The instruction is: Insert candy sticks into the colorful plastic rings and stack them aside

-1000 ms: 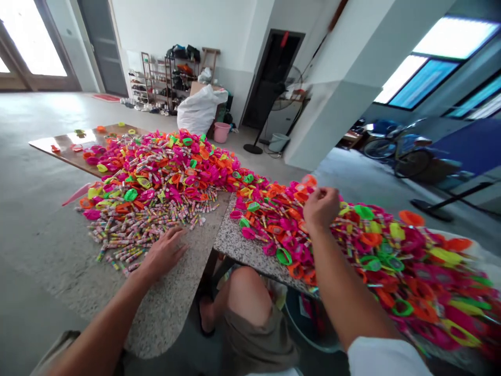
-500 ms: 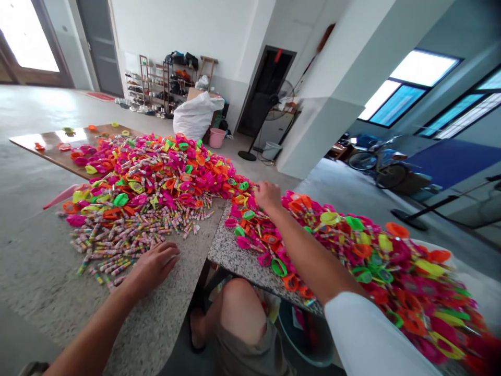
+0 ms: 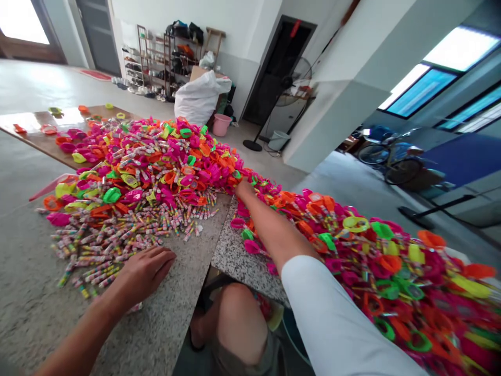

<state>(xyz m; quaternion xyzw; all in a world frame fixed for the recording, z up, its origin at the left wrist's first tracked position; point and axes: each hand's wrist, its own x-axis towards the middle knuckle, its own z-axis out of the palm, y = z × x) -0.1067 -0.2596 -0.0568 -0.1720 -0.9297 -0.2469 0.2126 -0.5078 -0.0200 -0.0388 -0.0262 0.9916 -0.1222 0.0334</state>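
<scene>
My left hand rests palm down on the grey stone table, at the near edge of a spread of small candy rolls. Its fingers lie flat and hold nothing. Farther off, my right hand reaches into the bright plastic pieces where two piles meet; its fingers are hidden among them. The left pile is pink, orange, green and yellow watch-like pieces mixed with candy rolls. Another pile of such pieces runs along the speckled slab, beneath and beyond my right arm.
A brown board with a few loose pieces extends at the far left. Below the slab are my knee and a tub. Beyond stand a white sack, a pink bucket, a fan and a bicycle.
My right hand has moved left and deeper into the pieces where the piles meet. My left hand stays nearly in place on the table. The camera view has shifted slightly.
</scene>
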